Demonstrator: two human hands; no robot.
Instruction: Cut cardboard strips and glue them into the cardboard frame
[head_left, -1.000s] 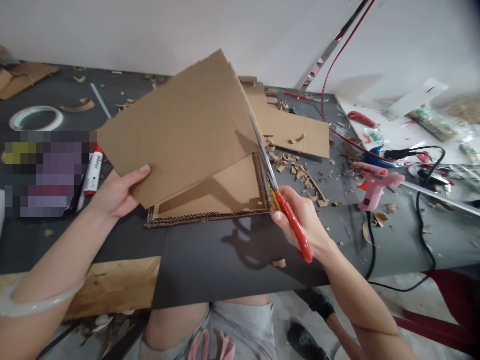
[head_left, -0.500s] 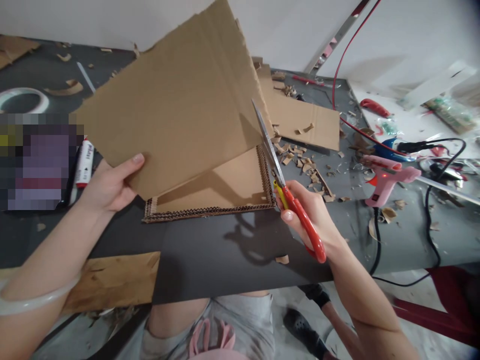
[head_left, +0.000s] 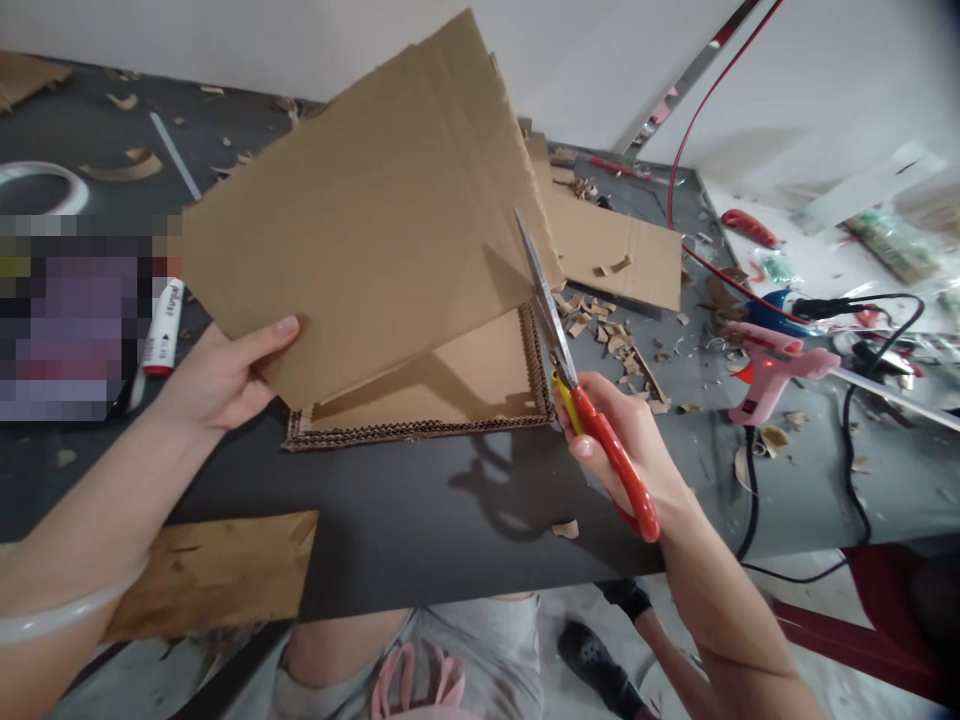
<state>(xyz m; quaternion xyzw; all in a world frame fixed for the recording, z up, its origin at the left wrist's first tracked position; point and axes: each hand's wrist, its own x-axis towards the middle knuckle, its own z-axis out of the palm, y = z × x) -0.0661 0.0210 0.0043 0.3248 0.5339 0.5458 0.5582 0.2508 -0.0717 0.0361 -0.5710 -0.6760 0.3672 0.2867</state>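
My left hand (head_left: 229, 375) grips the lower left edge of a large cardboard sheet (head_left: 367, 210), thumb on its front face. The sheet is tilted up above the table. My right hand (head_left: 611, 430) is closed round the handles of red-handled scissors (head_left: 611, 455), a yellow part showing by the pivot. Their blades (head_left: 544, 285) point up and away, beside the sheet's right edge; whether they touch it I cannot tell. Under the sheet lies a shallow cardboard tray (head_left: 420, 433) with layered corrugated walls, its far part hidden by the sheet.
Cardboard scraps (head_left: 615, 335) litter the table right of the tray. A pink glue gun (head_left: 776, 370) with a black cord stands farther right. On the left are a white marker (head_left: 163, 330) and a tape roll (head_left: 75, 190). Another person's foot in a dark shoe (head_left: 596, 660) shows below the table.
The cardboard sheet and my left hand have shifted slightly right. The scissors in my right hand have moved a little right and down, and the view has shifted slightly.
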